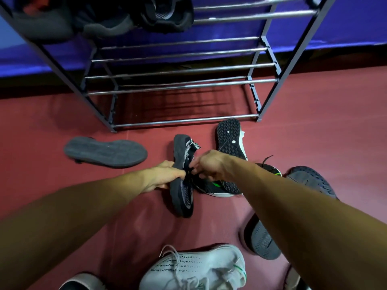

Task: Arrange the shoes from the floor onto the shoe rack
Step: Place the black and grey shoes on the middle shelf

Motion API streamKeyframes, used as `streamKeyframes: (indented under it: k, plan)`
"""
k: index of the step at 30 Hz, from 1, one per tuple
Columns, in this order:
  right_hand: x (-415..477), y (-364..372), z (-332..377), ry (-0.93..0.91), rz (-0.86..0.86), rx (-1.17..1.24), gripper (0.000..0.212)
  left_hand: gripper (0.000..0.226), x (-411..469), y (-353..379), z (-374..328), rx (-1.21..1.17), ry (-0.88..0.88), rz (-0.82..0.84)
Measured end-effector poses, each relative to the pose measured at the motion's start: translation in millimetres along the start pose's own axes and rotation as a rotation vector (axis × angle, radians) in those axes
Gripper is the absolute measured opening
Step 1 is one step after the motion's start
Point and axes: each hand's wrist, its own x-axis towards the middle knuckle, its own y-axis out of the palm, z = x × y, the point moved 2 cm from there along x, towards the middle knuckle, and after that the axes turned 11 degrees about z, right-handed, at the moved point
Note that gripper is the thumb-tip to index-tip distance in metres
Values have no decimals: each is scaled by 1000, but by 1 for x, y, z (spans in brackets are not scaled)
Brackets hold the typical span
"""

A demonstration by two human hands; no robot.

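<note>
Dark mesh shoe (182, 186): lying on its side on the red floor (314, 126) before the shoe rack (173, 86), grey rubber sole facing left, black-and-white woven upper. Left hand (165, 174) grips its sole edge; right hand (209, 164) pinches its laces. Rack: chrome tubes, dark frame.

Both forearms extended fwd and converging at centre; left hand (165, 174) curled w/ thumb pointing right, right hand (209, 164) bent down at wrist, fingers pinched, fingertips nearly touching.
</note>
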Motion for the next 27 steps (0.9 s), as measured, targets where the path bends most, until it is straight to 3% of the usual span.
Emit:
streamKeyframes:
  k: [3,6,11,19,27]
  plan:
    - [0,-2,11,-19,-99,-114,17,77,0,-12,10,-18,-12,-46]
    - [-7,-12,13,-64,-217,-118,13,90,-3,-20,14,-107,29,2]
    - [-25,-29,7,-131,-370,-75,14,56,-53,-8,-26,-191,208,106]
    - [-60,-39,16,-345,-213,175,12,70,-82,-4,-49,-300,379,132]
    - [-89,-38,40,-580,-116,398,21,59,-109,-2,-81,-413,502,179]
